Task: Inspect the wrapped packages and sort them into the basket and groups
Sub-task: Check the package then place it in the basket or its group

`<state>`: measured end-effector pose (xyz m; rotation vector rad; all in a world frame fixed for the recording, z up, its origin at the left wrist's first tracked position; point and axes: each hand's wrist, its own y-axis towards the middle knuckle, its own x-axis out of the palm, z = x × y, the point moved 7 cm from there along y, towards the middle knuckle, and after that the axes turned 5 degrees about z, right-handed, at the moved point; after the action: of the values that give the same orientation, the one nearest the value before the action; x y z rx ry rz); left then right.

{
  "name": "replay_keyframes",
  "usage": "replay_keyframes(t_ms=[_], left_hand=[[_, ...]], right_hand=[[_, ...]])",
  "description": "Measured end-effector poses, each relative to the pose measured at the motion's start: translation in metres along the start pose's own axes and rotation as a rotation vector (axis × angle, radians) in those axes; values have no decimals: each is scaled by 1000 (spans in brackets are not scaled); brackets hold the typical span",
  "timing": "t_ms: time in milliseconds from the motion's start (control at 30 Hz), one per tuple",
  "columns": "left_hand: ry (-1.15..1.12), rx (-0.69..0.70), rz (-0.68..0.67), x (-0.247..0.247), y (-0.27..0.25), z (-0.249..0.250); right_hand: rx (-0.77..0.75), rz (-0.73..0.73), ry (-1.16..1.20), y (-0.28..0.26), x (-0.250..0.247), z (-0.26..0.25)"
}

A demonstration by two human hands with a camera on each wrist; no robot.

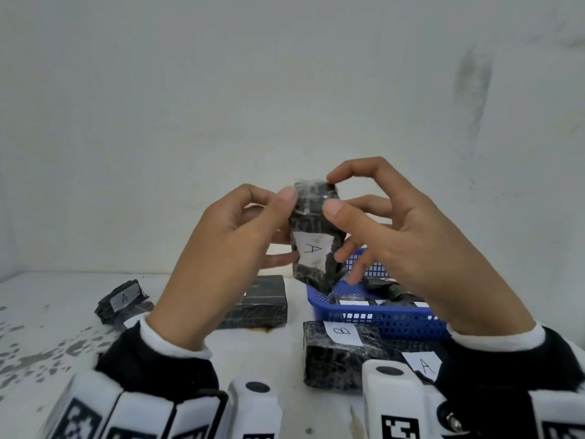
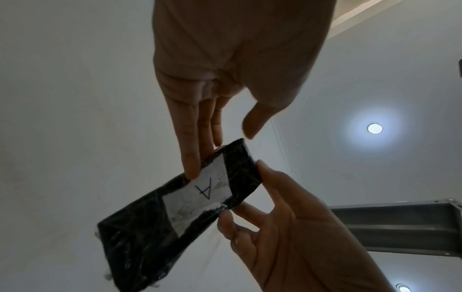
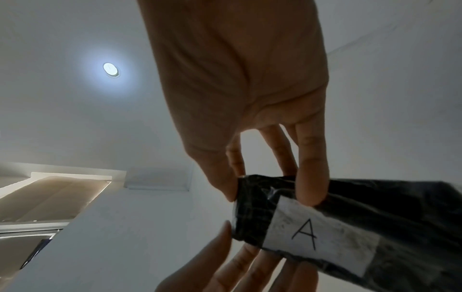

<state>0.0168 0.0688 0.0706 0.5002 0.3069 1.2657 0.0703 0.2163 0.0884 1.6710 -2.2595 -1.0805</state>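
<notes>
We hold black package marked A [image 1: 311, 239] upright above worktop [image 1: 63, 312], left hand [image 1: 221, 248] and right hand [image 1: 395, 242] both pinching it; blue basket [image 1: 373, 315] beneath, toward right edge.

One camera up high, two cameras down low.
The head camera looks forward and down at the bench [image 1: 285, 346] and wall. Both wrist cameras sit very close, looking up at the ceiling; all three share the held package [image 1: 313, 236].
</notes>
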Motion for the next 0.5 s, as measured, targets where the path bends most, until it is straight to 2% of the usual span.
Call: replay_keyframes(t_ms=[500], left_hand=[[27,21,-33,2,1,2]], right_hand=[[-29,15,-43,2,2,0]])
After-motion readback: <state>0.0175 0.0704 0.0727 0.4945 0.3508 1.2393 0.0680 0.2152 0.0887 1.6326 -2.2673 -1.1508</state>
